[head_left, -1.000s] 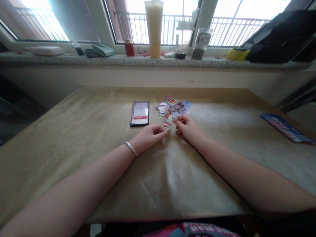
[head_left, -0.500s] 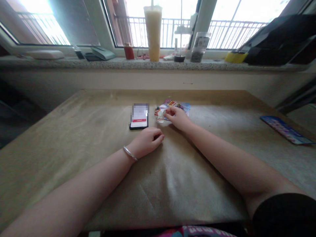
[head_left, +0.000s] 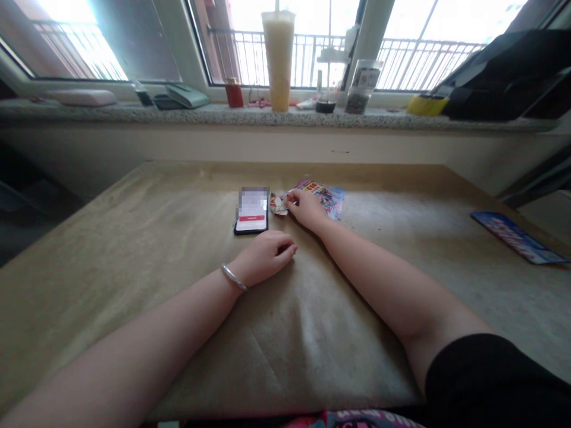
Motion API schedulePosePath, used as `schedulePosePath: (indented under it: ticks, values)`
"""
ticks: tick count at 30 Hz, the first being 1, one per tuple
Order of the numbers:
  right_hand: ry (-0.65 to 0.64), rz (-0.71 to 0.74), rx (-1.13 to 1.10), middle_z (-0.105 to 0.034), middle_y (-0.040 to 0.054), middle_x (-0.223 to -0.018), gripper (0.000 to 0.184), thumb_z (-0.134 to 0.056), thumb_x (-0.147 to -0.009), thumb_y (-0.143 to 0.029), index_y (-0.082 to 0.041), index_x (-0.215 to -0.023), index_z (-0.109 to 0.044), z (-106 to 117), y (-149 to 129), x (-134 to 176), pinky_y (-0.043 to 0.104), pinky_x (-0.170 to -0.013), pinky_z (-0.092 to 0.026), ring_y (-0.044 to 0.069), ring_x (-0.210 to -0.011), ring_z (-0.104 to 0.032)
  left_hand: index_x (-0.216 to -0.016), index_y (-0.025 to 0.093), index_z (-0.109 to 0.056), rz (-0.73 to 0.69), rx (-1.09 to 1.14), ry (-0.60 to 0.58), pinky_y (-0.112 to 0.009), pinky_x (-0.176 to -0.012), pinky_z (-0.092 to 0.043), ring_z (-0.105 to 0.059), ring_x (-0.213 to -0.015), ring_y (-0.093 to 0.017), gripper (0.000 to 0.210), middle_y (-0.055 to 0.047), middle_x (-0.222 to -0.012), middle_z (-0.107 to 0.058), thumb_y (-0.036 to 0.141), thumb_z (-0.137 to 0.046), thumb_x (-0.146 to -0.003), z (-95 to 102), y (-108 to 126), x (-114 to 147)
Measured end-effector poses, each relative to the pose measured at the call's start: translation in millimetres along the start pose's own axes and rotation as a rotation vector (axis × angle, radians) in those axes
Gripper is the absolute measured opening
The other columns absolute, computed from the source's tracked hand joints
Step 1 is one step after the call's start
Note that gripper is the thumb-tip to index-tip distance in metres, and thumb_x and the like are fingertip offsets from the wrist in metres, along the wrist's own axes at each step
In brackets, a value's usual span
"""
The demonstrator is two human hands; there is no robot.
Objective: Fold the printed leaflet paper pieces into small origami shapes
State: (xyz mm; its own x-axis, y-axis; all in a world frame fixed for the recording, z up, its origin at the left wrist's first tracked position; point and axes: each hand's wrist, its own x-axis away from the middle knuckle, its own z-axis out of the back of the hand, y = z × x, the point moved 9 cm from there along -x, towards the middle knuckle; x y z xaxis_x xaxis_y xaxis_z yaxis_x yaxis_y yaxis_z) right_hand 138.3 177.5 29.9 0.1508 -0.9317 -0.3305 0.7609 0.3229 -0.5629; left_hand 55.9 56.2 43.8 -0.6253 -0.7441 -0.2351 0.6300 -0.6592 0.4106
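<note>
My right hand (head_left: pixel 306 209) pinches the edge of a small crumpled printed wrapper (head_left: pixel 278 204), white with red and green marks. Its wrist and fingers reach over part of a flat, colourful printed packet (head_left: pixel 332 199), purple and blue, which lies on the table behind and to the right. My left hand (head_left: pixel 270 255) rests on the table with its fingers curled in, and nothing shows in it. A silver bangle (head_left: pixel 234 277) circles that wrist. Just beyond the left hand lies a phone (head_left: pixel 252 211) with a lit screen, close to the wrapper's left side.
The table (head_left: pixel 178 238) has a tan cover with creases. A long blue printed packet (head_left: pixel 517 236) lies at the right. On the stone sill (head_left: pixel 241 116) stand a tall cup of yellow drink (head_left: pixel 279 62), a clear jar (head_left: pixel 360 89), a red container (head_left: pixel 234 93) and a black bag (head_left: pixel 508 74).
My right hand has slid left with the small wrapper, bringing it nearer the phone and uncovering more of the flat packet. My left hand has stayed in place.
</note>
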Motion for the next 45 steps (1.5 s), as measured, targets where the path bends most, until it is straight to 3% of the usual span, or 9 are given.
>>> schedulePosePath:
  ticks: [5,11,13,17,24,30,37,45]
  values:
    - [0.077,0.009,0.082,-0.07,0.0049,-0.09,0.017,-0.054,-0.084,-0.031,-0.02,-0.09,-0.066,2,4,-4,0.031,-0.077,-0.044,0.019,-0.084,-0.061,-0.069,0.015,-0.059,-0.009,0.0,-0.013,-0.024,-0.06,-0.035,-0.049,-0.064,-0.013,0.025,-0.001,-0.066,-0.055,0.026,-0.046,-0.088,-1.4,0,0]
    - [0.023,0.077,0.019,-0.07,0.0039,-0.1,0.027,-0.056,-0.083,-0.03,-0.019,-0.107,-0.064,4,6,-4,0.03,-0.085,-0.045,0.017,-0.093,-0.061,-0.069,0.014,-0.059,-0.015,0.004,-0.005,-0.024,-0.06,-0.035,-0.049,-0.064,-0.013,0.026,-0.001,-0.066,-0.055,0.026,-0.046,-0.088,-0.9,0,1]
    - [0.047,0.103,0.114,-0.066,0.0061,-0.111,0.034,-0.06,-0.079,-0.034,-0.02,-0.11,-0.063,12,6,1,0.035,-0.091,-0.043,0.022,-0.103,-0.058,-0.069,0.015,-0.059,-0.024,0.001,-0.01,-0.024,-0.06,-0.035,-0.048,-0.064,-0.013,0.026,-0.001,-0.066,-0.055,0.026,-0.046,-0.088,-0.9,1,1]
    - [-0.055,0.186,0.304,-0.065,0.0085,-0.115,0.043,-0.063,-0.075,-0.045,-0.02,-0.11,-0.065,17,4,15,0.039,-0.096,-0.04,0.027,-0.109,-0.054,-0.068,0.015,-0.058,-0.015,-0.003,-0.018,-0.024,-0.06,-0.035,-0.048,-0.063,-0.013,0.025,-0.001,-0.066,-0.054,0.025,-0.047,-0.088,-1.0,1,1]
    - [-0.192,0.229,0.485,-0.066,0.0049,-0.113,0.029,-0.048,-0.086,-0.036,-0.026,-0.106,-0.067,21,1,25,0.035,-0.083,-0.047,0.025,-0.104,-0.059,-0.072,0.014,-0.06,-0.024,0.007,-0.029,-0.024,-0.062,-0.036,-0.05,-0.066,-0.013,0.024,-0.002,-0.068,-0.056,0.025,-0.047,-0.088,-1.8,1,0]
    - [-0.186,0.14,0.547,-0.065,0.0054,-0.114,0.029,-0.046,-0.086,-0.034,-0.026,-0.105,-0.067,30,8,25,0.034,-0.078,-0.048,0.025,-0.102,-0.06,-0.074,0.015,-0.061,-0.042,0.011,-0.035,-0.024,-0.063,-0.038,-0.051,-0.068,-0.013,0.024,-0.002,-0.07,-0.057,0.027,-0.047,-0.088,-2.3,0,1]
    - [-0.232,0.121,0.441,-0.062,0.0063,-0.117,0.035,-0.062,-0.074,-0.044,-0.026,-0.104,-0.067,29,16,22,0.034,-0.086,-0.046,0.026,-0.104,-0.058,-0.077,0.015,-0.062,-0.043,0.002,-0.052,-0.025,-0.066,-0.039,-0.053,-0.071,-0.015,0.022,-0.003,-0.074,-0.06,0.026,-0.047,-0.089,-2.9,0,1]
    - [-0.212,0.158,0.562,-0.065,0.0109,-0.112,0.03,-0.051,-0.082,-0.034,-0.025,-0.106,-0.067,25,2,29,0.039,-0.077,-0.047,0.03,-0.099,-0.06,-0.077,0.015,-0.063,-0.057,-0.002,-0.071,-0.025,-0.065,-0.039,-0.052,-0.071,-0.015,0.022,-0.004,-0.073,-0.06,0.025,-0.047,-0.089,-2.8,1,2]
